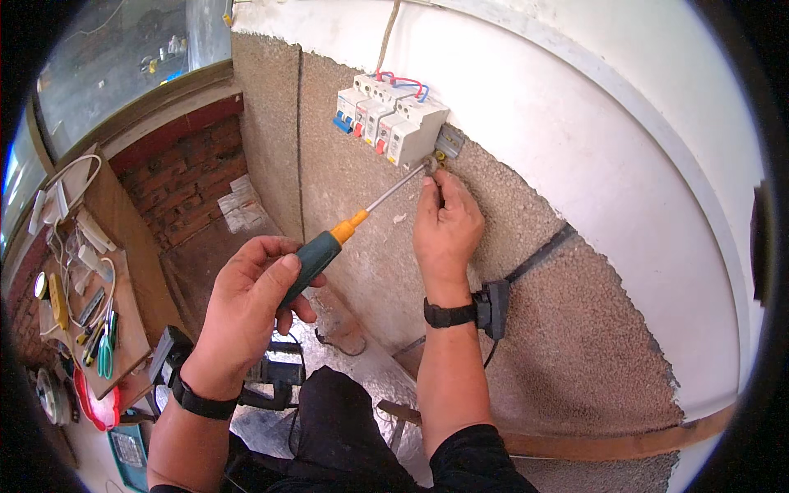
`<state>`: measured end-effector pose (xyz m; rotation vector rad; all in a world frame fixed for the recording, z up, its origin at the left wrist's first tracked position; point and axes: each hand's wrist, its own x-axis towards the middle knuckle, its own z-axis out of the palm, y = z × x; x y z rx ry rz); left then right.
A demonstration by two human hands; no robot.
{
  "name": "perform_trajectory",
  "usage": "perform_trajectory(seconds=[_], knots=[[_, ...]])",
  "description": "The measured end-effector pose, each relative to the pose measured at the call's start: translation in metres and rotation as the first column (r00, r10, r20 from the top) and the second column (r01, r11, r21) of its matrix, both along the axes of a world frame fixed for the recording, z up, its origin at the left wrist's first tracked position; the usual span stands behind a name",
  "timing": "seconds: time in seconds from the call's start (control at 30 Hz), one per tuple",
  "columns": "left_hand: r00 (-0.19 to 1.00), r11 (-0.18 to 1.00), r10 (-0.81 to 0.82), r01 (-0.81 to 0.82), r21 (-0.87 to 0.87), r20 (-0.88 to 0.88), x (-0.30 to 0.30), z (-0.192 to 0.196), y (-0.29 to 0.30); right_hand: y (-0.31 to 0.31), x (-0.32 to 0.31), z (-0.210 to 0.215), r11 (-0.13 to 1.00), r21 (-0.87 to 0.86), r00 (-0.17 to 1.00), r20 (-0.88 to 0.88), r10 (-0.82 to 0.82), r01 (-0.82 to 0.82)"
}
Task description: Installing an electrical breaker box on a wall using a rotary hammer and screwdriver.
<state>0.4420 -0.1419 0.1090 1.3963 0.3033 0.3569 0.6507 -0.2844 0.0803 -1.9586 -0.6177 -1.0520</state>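
Observation:
My left hand is closed around the dark green and yellow handle of a screwdriver. Its metal shaft points up and to the right, toward the fingertips of my right hand. Those fingers are pinched together by the screwdriver's tip, at a small greyish round piece whose kind I cannot make out. Just above is a row of white circuit breakers with blue and red switches, mounted on the wall. Red and blue wires loop over their top. A short metal rail end sticks out at their right side.
A wooden bench at the left carries cables, white plastic pieces and teal-handled scissors. Below it are a red basin and a teal tray. A brown wooden strip crosses the rough wall at lower right. A grey cable hangs above the breakers.

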Motion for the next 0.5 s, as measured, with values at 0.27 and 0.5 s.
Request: perform_trajectory(seconds=[0.27, 0.5], knots=[[0.999, 0.998, -0.019, 0.017, -0.057, -0.037, -0.013, -0.006, 0.01, -0.005, -0.008, 0.0, 0.989, 0.014, 0.989, -0.022, 0.147, -0.147], [0.991, 0.976, -0.13, 0.126, -0.179, -0.011, -0.049, -0.051, 0.017, -0.019, -0.045, -0.023, 0.946, 0.036, 0.937, -0.134, 0.323, -0.321]])
